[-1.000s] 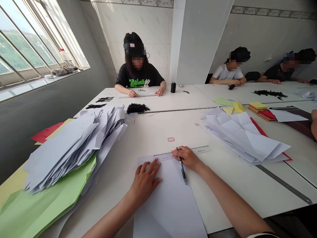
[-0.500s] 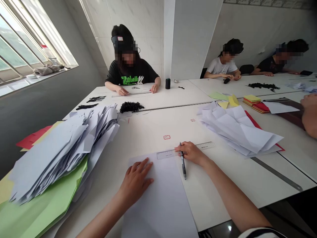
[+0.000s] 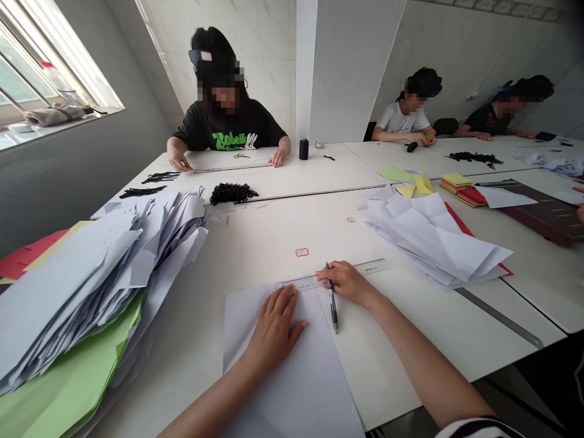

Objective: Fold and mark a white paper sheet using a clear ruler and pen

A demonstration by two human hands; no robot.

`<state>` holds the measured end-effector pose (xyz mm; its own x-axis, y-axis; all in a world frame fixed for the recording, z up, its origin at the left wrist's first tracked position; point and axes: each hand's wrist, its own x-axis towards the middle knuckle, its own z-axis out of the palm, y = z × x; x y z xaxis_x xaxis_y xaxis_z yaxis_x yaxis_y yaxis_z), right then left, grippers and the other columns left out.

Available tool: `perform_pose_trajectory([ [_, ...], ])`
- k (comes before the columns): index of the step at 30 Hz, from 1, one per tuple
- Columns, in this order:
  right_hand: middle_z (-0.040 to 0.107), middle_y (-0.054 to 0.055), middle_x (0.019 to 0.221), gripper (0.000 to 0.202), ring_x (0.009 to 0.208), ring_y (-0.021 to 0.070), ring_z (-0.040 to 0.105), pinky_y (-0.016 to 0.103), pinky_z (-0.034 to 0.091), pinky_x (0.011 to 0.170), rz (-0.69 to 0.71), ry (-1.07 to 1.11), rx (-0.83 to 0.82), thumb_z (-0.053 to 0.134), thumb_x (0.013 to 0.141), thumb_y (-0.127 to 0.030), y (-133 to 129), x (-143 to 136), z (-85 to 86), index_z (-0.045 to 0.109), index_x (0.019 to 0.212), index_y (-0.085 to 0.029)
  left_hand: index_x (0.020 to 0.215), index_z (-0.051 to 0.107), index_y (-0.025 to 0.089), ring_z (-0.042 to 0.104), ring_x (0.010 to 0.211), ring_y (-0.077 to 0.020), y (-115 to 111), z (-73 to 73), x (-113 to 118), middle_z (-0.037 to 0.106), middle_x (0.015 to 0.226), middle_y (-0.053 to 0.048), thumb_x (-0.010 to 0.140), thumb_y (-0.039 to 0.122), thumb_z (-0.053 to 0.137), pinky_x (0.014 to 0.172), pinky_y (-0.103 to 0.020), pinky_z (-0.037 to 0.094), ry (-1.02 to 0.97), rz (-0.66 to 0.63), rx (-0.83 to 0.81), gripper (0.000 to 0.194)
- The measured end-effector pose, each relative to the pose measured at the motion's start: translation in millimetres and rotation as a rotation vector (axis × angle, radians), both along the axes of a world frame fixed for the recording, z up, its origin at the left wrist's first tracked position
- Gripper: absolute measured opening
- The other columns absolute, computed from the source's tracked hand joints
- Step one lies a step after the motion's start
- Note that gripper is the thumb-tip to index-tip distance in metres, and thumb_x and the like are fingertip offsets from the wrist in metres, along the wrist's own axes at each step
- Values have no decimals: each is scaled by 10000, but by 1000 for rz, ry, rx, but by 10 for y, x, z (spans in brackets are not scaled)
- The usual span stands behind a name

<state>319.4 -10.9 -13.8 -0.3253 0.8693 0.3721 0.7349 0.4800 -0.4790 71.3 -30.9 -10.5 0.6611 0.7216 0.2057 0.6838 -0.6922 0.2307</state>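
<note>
A white sheet of paper (image 3: 314, 377) lies on the table in front of me. My left hand (image 3: 275, 328) rests flat on it, fingers extended, with the fingertips reaching the left end of a clear plastic ruler (image 3: 375, 266). That ruler lies across the far edge of the sheet and sticks out to the right. Beyond the sheet's right edge, my right hand (image 3: 349, 283) holds a dark pen (image 3: 333, 307) between its fingers, tip pointing away from me. The same hand's fingers lie over the middle of the ruler and hide part of it.
At left rises a pile of white paper (image 3: 82, 292) over green sheets (image 3: 77, 383). To the right are crumpled white sheets (image 3: 433, 234), a metal ruler (image 3: 499, 317) and a brown paper cutter (image 3: 538, 210). Opposite, a person (image 3: 228, 128) works near black cord (image 3: 233, 193) and a thread spool (image 3: 303, 149).
My left hand has slid forward and right over the paper to the ruler's left end. My right hand keeps the pen and ruler nearly in place. The view has shifted slightly.
</note>
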Motion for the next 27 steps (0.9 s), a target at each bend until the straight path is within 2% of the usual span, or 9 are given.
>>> perform_pose_trajectory([
  [4, 650, 21, 937, 306, 856, 151, 585, 316, 457, 796, -28, 6, 5, 566, 764, -77, -10, -29, -3, 638, 984, -278, 1335, 336, 183, 265, 1300, -269, 7, -14, -18, 326, 1413, -75, 863, 422, 409, 1032, -447, 299, 8, 8, 7, 534],
  [10, 644, 26, 936, 302, 843, 151, 589, 325, 472, 796, -32, 49, 1, 567, 768, -89, 10, -35, -58, 639, 990, -281, 1344, 329, 187, 276, 1296, -272, 32, -52, -13, 345, 1404, -73, 862, 418, 408, 1073, -490, 203, 4, 2, 28, 540],
  [27, 627, 28, 921, 302, 830, 150, 591, 327, 497, 789, -48, 58, -28, 564, 786, -108, 14, -36, -86, 634, 1017, -288, 1356, 299, 166, 272, 1301, -259, 37, -38, -19, 321, 1416, -90, 876, 405, 375, 1075, -500, 182, 32, -16, 11, 541],
])
